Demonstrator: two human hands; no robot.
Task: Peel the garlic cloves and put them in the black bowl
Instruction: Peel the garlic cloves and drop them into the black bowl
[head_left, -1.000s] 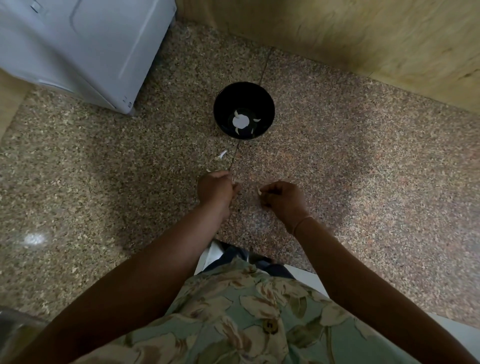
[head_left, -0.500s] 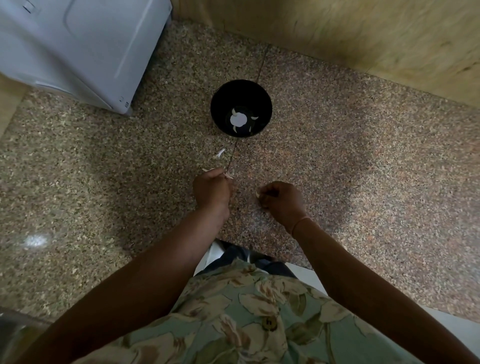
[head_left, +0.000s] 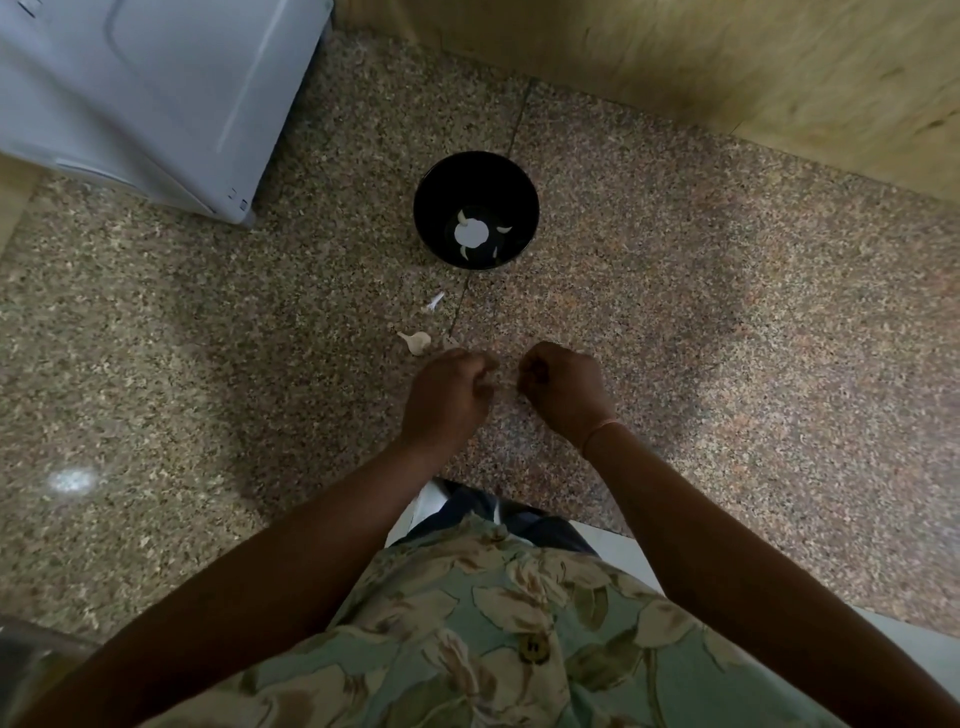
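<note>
The black bowl (head_left: 524, 197) stands on the speckled stone counter (head_left: 727, 338), with a few pale peeled cloves (head_left: 471, 234) at its bottom. My left hand (head_left: 447, 397) and my right hand (head_left: 563, 389) are close together, a little nearer than the bowl, both with curled fingers. Between their fingertips is a small pale garlic clove (head_left: 506, 385), blurred and mostly hidden, which both hands pinch. A partly broken garlic bulb (head_left: 418, 341) lies on the counter just beyond my left hand, untouched.
A loose scrap of white skin (head_left: 434, 303) lies between the bulb and the bowl. A white appliance (head_left: 156, 93) stands at the back left. A wooden wall (head_left: 727, 67) runs along the back. My floral shirt (head_left: 493, 639) fills the bottom.
My left hand has drawn back and to the right, uncovering the garlic bulb on the counter. The two hands have come together.
</note>
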